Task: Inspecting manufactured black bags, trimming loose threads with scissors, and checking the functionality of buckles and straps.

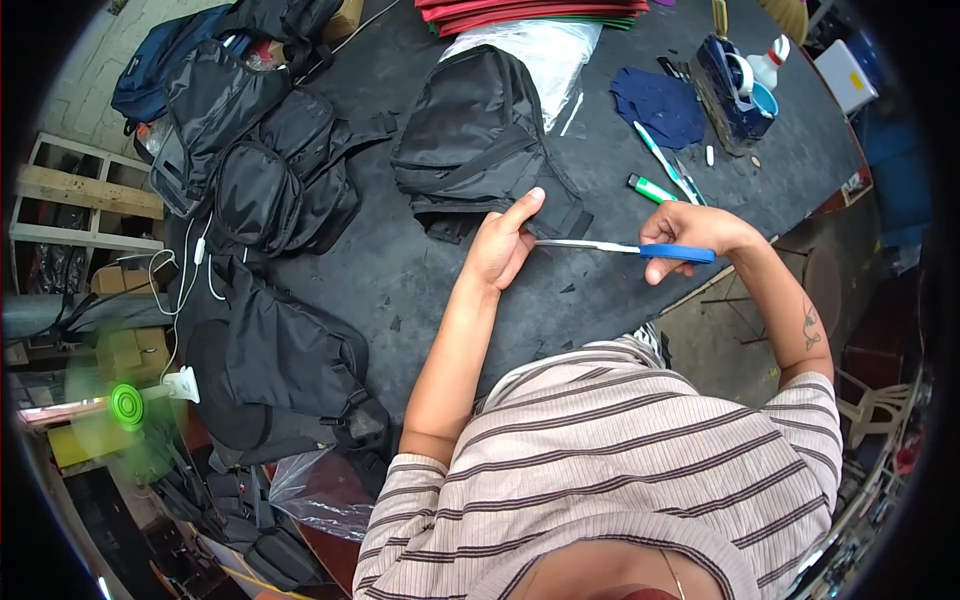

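A small black backpack (465,130) lies on the dark table in front of me. My left hand (503,242) grips its near edge, the thumb on top and the fingers curled in. A pair of blue-handled scissors (676,254) is in my right hand (690,235), with fingers through the loops. The scissor blades point left, and their tips reach the left hand beside the bag's near edge. A short black strap end (570,220) sticks out from the bag just beyond the tips.
More black bags (270,160) are heaped at the left, with another black bag (285,355) nearer me. A green-bladed fan (128,407) stands at the lower left. Right of the backpack lie a green cutter (652,189), a pen (655,150) and a tool box (725,90).
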Motion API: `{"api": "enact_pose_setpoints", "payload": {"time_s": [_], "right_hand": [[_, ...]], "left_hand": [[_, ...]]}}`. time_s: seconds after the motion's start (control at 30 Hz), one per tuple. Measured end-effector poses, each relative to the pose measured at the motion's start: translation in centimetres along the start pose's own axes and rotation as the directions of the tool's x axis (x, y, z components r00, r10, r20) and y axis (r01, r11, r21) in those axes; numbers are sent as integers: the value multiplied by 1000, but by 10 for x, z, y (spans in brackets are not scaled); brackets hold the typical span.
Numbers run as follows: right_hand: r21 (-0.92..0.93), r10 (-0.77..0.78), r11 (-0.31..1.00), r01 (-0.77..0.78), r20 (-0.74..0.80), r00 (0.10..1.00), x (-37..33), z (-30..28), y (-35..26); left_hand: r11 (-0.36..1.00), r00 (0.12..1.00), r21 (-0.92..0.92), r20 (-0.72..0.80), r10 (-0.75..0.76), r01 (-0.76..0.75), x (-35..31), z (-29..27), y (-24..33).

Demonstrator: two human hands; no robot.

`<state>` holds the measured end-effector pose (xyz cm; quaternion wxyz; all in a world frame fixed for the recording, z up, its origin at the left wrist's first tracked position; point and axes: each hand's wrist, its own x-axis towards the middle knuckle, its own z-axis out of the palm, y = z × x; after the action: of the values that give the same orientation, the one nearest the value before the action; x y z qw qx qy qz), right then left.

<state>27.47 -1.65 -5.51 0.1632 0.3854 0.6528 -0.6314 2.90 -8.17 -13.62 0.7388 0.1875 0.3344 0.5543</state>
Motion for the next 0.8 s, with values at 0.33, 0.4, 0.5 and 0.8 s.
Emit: {"api": "enact_pose_setpoints", "payload": {"time_s": [0.33, 0.4, 0.5, 0.8], "right_hand": [[424, -346, 728, 539, -451, 823, 24, -2, 30], [400, -261, 746, 532, -559, 787, 50, 13, 11], [431, -200, 667, 608, -682, 704, 74, 32, -2], [383, -275, 637, 669, -698, 662, 77, 28, -9]], "left_hand": [[993, 998, 107, 47, -48, 43, 5, -12, 2], [986, 987, 147, 129, -99, 79, 9, -11, 0], [972, 997, 232, 66, -50, 33, 0, 11, -1], [985, 974, 160, 224, 23, -59, -8, 7, 3]]}}
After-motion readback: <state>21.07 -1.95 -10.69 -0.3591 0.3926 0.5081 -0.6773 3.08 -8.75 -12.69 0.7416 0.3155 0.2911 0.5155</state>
